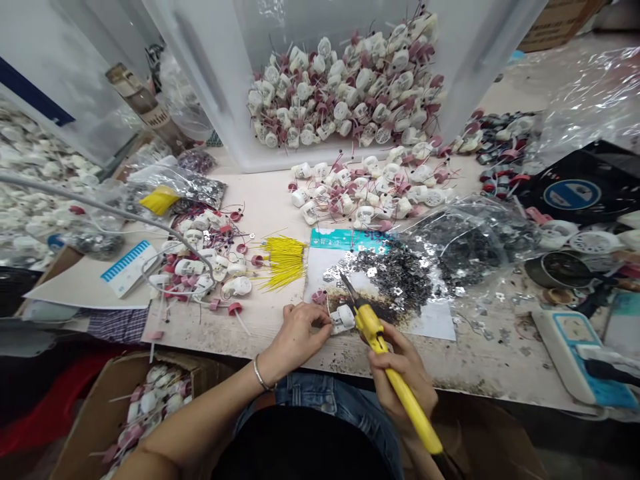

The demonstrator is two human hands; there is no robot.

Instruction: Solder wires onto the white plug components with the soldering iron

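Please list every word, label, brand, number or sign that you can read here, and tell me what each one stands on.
"mini": on the tilted cylinder at the upper left.
Teal strip on the bench: white lettering, upside down and partly covered; not safely readable.
Cardboard box at the upper right: print too blurred to read.
Blue oval label on the black package: too blurred to read.

The scene is viewed from head height at close range, with the single lens aimed forward and steeply down over the workbench. The left hand and right hand are framed low, near the centre; the translucent bin is taken in farther off, at the top.
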